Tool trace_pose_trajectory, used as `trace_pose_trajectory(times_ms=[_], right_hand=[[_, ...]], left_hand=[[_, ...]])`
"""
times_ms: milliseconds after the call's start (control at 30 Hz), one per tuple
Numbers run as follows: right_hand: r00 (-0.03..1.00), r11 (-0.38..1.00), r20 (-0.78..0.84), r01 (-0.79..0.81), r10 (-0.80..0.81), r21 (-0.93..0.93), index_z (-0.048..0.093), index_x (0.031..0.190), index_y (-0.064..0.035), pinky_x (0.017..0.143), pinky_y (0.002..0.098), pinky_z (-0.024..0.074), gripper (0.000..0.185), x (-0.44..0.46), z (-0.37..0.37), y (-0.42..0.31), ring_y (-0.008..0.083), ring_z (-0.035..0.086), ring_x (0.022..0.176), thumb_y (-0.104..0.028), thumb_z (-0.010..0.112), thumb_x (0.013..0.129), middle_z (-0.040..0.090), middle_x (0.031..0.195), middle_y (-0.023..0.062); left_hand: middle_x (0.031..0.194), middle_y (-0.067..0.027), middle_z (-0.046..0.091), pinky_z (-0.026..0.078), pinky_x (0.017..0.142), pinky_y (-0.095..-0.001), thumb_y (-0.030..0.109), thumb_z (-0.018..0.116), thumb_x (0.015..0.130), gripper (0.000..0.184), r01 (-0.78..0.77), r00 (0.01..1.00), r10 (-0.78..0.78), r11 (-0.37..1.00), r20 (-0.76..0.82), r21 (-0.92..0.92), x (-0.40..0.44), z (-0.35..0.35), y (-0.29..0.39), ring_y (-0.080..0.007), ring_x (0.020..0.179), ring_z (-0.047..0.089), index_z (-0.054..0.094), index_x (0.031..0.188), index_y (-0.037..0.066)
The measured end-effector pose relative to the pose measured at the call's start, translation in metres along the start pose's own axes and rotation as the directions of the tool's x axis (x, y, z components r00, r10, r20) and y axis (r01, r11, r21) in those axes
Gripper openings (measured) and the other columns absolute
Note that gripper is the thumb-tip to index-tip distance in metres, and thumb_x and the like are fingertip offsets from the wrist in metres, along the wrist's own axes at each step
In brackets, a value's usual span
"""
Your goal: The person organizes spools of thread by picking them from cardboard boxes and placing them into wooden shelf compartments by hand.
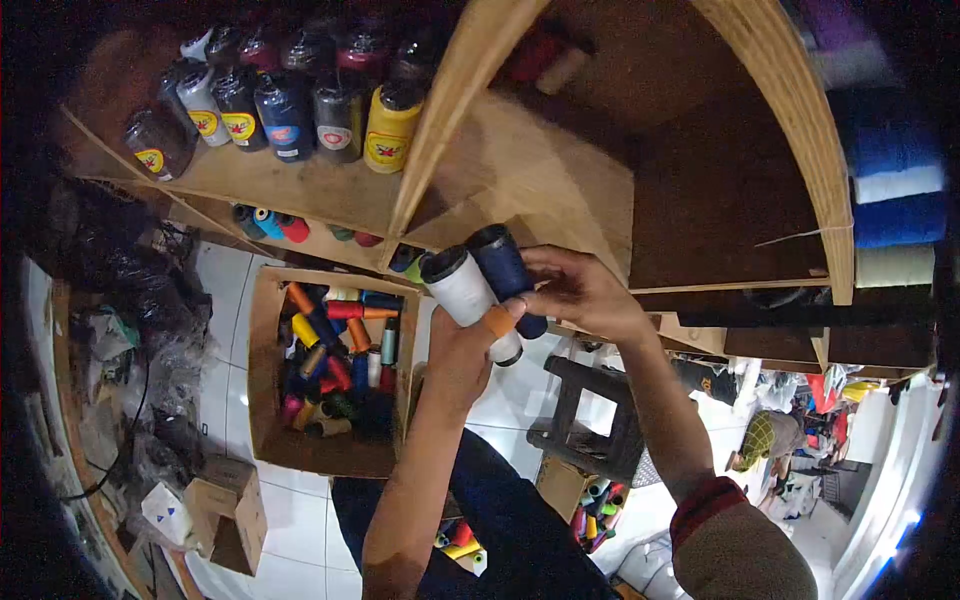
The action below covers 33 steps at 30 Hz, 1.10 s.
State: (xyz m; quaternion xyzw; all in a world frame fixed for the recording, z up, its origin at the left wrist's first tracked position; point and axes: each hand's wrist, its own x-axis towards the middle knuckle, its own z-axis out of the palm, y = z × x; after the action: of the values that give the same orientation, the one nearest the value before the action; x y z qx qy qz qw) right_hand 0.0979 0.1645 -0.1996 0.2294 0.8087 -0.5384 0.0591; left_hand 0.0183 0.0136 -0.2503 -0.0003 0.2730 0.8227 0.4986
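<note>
My left hand (pixel 462 350) is closed round a white thread spool (pixel 468 290) with dark ends, held tilted in front of the shelf. Beside it, my right hand (pixel 575 290) grips a dark navy thread spool (pixel 503 265), its thumb near an orange piece (pixel 499 320) by the white spool. The two spools lean close together. Below and to the left of my hands, a cardboard box (pixel 325 459) holds several thread spools in many colours.
A wooden shelf (pixel 300 190) carries several wrapped thread cones (pixel 284 120) at upper left. Blue and white spools (pixel 898 185) stack at the right. A dark stool (pixel 590 420), another box of spools (pixel 562 484) and an open carton (pixel 225 510) stand on the tiled floor. A person (pixel 768 437) is at far right.
</note>
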Motion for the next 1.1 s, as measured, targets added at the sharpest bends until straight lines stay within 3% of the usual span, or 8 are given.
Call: trace_pose_trajectory(times_ms=[67, 167, 200, 300, 500, 667, 1000, 1100], right_hand=[[0.996, 0.942, -0.093, 0.034, -0.002, 0.334, 0.049, 0.121, -0.0001, 0.080, 0.0296, 0.0506, 0.046, 0.002, -0.004, 0.004, 0.0165, 0.059, 0.092, -0.029, 0.060, 0.087, 0.060, 0.105, 0.0119], [0.987, 0.353, -0.138, 0.102, 0.078, 0.930, 0.045, 0.123, -0.0016, 0.071, 0.0281, 0.0552, 0.041, 0.015, -0.040, 0.017, 0.0212, 0.061, 0.088, -0.028, 0.050, 0.092, 0.058, 0.103, 0.0154], [0.998, 0.068, -0.055, 0.052, 0.039, 0.996, 0.043, 0.124, -0.0019, 0.067, 0.0275, 0.0571, 0.039, 0.029, -0.066, 0.035, 0.0228, 0.061, 0.086, -0.026, 0.047, 0.093, 0.057, 0.102, 0.0168], [0.902, -0.154, -0.087, 0.166, 0.424, 0.974, 0.044, 0.117, 0.0038, 0.067, 0.0325, 0.0593, 0.034, 0.075, -0.118, 0.041, 0.0264, 0.060, 0.079, -0.020, 0.042, 0.094, 0.052, 0.105, 0.0234], [0.757, 0.505, -0.648, 0.527, 0.087, 0.684, 0.047, 0.122, -0.0093, 0.080, 0.0343, 0.0537, 0.034, 0.153, -0.141, 0.024, 0.0212, 0.052, 0.105, -0.027, 0.045, 0.093, 0.054, 0.113, 0.0137], [0.652, 0.928, -0.754, 0.325, -0.079, 0.184, 0.049, 0.120, -0.0082, 0.078, 0.0324, 0.0523, 0.033, 0.171, -0.144, 0.036, 0.0198, 0.053, 0.101, -0.026, 0.049, 0.091, 0.055, 0.110, 0.0116], [0.659, 0.973, -0.750, -0.134, -0.054, -0.188, 0.054, 0.115, -0.0060, 0.075, 0.0285, 0.0495, 0.033, 0.188, -0.148, 0.060, 0.0169, 0.055, 0.091, -0.024, 0.056, 0.088, 0.058, 0.106, 0.0074], [0.687, 0.940, -0.727, -0.236, -0.018, -0.246, 0.055, 0.114, -0.0053, 0.074, 0.0273, 0.0486, 0.033, 0.188, -0.148, 0.062, 0.0161, 0.056, 0.088, -0.023, 0.058, 0.086, 0.059, 0.104, 0.0061]], left_hand=[[0.113, -0.0070, 0.057, 0.043, 0.086, -0.0282, 0.000, 0.066, 0.075, 0.048, -0.066, 0.998, 0.066, 0.998, -0.016, -0.020, 0.000, 0.005, -0.003, -0.0156, 0.100, 0.055, 0.049, 0.120, 0.000], [0.131, -0.0093, 0.044, 0.040, 0.098, -0.0387, -0.001, 0.063, 0.074, 0.064, -0.056, 0.998, 0.057, 0.998, 0.039, -0.012, 0.003, -0.006, -0.012, -0.0219, 0.122, 0.042, 0.037, 0.132, 0.003], [0.134, -0.0091, 0.041, 0.040, 0.099, -0.0433, 0.001, 0.063, 0.074, 0.067, -0.041, 0.998, 0.040, 0.999, 0.050, 0.010, 0.004, -0.011, -0.014, -0.0242, 0.126, 0.038, 0.034, 0.135, 0.005], [0.135, -0.0093, 0.041, 0.035, 0.102, -0.0364, -0.006, 0.062, 0.073, 0.069, -0.055, 0.998, 0.056, 0.997, 0.035, -0.050, 0.004, -0.012, -0.018, -0.0221, 0.126, 0.038, 0.033, 0.135, 0.003], [0.136, -0.0115, 0.039, 0.034, 0.101, -0.0336, -0.008, 0.059, 0.074, 0.067, 0.010, 1.000, -0.008, 0.997, 0.025, -0.076, -0.001, -0.013, -0.030, -0.0225, 0.128, 0.036, 0.032, 0.135, 0.001], [0.135, -0.0136, 0.041, 0.033, 0.102, -0.0456, 0.007, 0.067, 0.074, 0.073, -0.027, 0.999, 0.027, 1.000, 0.017, -0.005, -0.002, -0.022, -0.040, -0.0269, 0.127, 0.037, 0.030, 0.137, 0.005], [0.126, -0.0188, 0.048, 0.038, 0.100, -0.0445, 0.002, 0.066, 0.071, 0.072, 0.018, 0.999, -0.016, 0.999, -0.049, 0.036, -0.007, -0.041, -0.027, -0.0292, 0.122, 0.044, 0.031, 0.133, 0.002], [0.095, -0.0167, 0.059, 0.052, 0.075, -0.0396, 0.001, 0.068, 0.069, 0.060, 0.047, 0.997, -0.032, 0.977, -0.074, 0.209, -0.009, -0.039, -0.016, -0.0268, 0.089, 0.061, 0.041, 0.123, 0.000]])
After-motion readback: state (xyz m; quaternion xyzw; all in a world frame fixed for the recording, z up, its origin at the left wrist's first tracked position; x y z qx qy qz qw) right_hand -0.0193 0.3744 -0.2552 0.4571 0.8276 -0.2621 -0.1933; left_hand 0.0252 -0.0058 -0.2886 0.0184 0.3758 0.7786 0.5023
